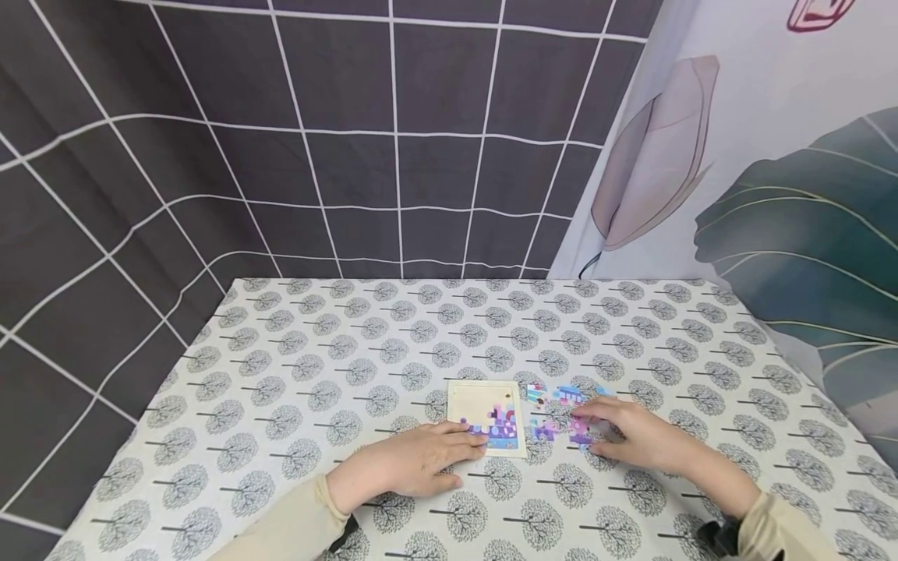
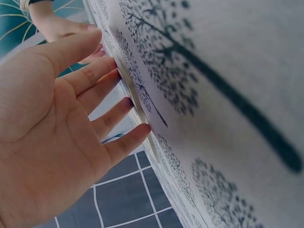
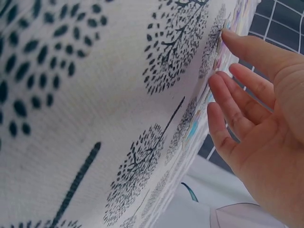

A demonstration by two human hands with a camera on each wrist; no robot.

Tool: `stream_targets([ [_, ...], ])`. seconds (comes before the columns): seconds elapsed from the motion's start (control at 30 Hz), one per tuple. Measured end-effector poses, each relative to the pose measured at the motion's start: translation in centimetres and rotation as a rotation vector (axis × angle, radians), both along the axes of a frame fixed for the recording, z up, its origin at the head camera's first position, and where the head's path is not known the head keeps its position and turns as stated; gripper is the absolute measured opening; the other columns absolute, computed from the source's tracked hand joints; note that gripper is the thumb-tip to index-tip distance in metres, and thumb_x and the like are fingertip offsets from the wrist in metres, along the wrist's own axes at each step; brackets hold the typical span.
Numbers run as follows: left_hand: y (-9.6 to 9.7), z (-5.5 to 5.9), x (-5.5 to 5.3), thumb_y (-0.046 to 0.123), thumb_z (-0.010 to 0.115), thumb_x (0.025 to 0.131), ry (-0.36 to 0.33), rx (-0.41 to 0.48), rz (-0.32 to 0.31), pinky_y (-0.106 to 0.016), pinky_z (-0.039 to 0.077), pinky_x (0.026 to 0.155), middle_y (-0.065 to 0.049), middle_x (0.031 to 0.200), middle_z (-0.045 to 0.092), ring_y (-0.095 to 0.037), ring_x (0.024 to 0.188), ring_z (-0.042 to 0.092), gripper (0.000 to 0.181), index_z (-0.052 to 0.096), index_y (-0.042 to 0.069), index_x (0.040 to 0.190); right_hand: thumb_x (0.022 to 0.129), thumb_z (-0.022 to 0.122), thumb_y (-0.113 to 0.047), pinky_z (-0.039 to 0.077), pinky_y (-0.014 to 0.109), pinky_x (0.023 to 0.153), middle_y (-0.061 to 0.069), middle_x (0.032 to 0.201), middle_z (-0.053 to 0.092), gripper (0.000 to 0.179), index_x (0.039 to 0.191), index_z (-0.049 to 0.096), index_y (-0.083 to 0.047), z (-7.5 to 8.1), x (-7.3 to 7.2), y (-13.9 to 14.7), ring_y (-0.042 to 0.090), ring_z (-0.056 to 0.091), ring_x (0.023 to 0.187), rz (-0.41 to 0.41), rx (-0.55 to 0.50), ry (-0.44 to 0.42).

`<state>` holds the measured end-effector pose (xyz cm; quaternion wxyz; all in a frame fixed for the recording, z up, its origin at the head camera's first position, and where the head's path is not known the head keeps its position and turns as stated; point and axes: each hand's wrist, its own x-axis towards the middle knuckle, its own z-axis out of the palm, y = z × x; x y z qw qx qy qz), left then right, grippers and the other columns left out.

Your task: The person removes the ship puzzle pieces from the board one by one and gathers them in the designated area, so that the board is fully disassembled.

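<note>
A shallow jigsaw tray [image 1: 471, 401] with a pale rim lies on the table, its lower and right parts filled with purple and blue pieces. My left hand [image 1: 421, 460] rests with extended fingers on the tray's left side; the left wrist view shows its fingertips [image 2: 141, 131] at the tray edge. Right of the tray lie several loose jigsaw pieces, among them a purple one [image 1: 543, 430] and a blue one [image 1: 570, 395]. Over this group is my right hand [image 1: 634, 432], fingers loosely bent near a pink-purple piece [image 1: 579, 430]. Thumb and fingers stand apart in the right wrist view; fingertip contact is unclear.
A tablecloth [image 1: 337, 389] printed with grey trees covers the table. Behind it hangs a dark curtain [image 1: 351, 171] with a white grid. A pale leaf-patterned curtain [image 1: 758, 187] hangs at the right.
</note>
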<state>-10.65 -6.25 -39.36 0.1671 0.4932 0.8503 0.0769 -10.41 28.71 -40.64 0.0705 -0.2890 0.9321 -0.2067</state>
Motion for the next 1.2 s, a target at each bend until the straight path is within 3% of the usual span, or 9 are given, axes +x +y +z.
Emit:
stream_targets([
  [0.43,0.1,0.0,0.1,0.033,0.05,0.094,0.006,-0.003,0.002,-0.035,0.026,0.114,0.008,0.15,0.031,-0.018,0.138,0.03,0.051,0.041,0.017,0.141,0.08,0.071,-0.027,0.046,0.05,0.093,0.007,0.121,0.062,0.047,0.121,0.06,-0.008,0.2,0.3,0.4,0.029,0.057,0.11,-0.032,-0.027,0.004],
  [0.67,0.0,-0.3,0.0,0.032,0.049,0.094,0.008,0.007,-0.008,-0.035,0.024,0.114,0.007,0.15,0.031,-0.019,0.138,0.029,0.05,0.041,0.017,0.141,0.08,0.072,-0.021,0.053,0.041,0.085,0.001,0.11,0.067,0.043,0.12,0.061,-0.008,0.5,0.3,0.3,0.018,0.063,0.098,-0.088,-0.091,0.048],
  [0.87,-0.2,-0.4,-0.1,0.032,0.05,0.094,0.006,0.011,-0.009,-0.035,0.025,0.114,0.007,0.15,0.031,-0.018,0.138,0.03,0.05,0.042,0.016,0.141,0.08,0.072,-0.018,0.055,0.039,0.082,0.002,0.109,0.067,0.042,0.119,0.062,-0.007,0.6,-0.3,-0.7,0.019,0.064,0.096,-0.103,-0.157,0.112],
  [1.07,-0.1,-0.3,0.0,0.033,0.05,0.094,0.013,0.009,-0.015,-0.035,0.025,0.114,0.007,0.149,0.032,-0.018,0.138,0.03,0.05,0.042,0.017,0.141,0.077,0.075,-0.025,0.054,0.045,0.084,0.002,0.112,0.066,0.046,0.119,0.062,-0.011,0.8,-0.5,-1.4,0.023,0.064,0.098,-0.163,-0.166,0.112],
  [1.2,0.0,-0.4,0.0,0.033,0.05,0.094,0.019,0.006,-0.017,-0.035,0.025,0.114,0.008,0.15,0.031,-0.018,0.138,0.03,0.051,0.041,0.017,0.141,0.08,0.073,-0.026,0.054,0.045,0.083,0.004,0.114,0.066,0.044,0.12,0.062,-0.011,1.0,-0.7,-1.9,0.025,0.064,0.097,-0.156,-0.172,0.124],
])
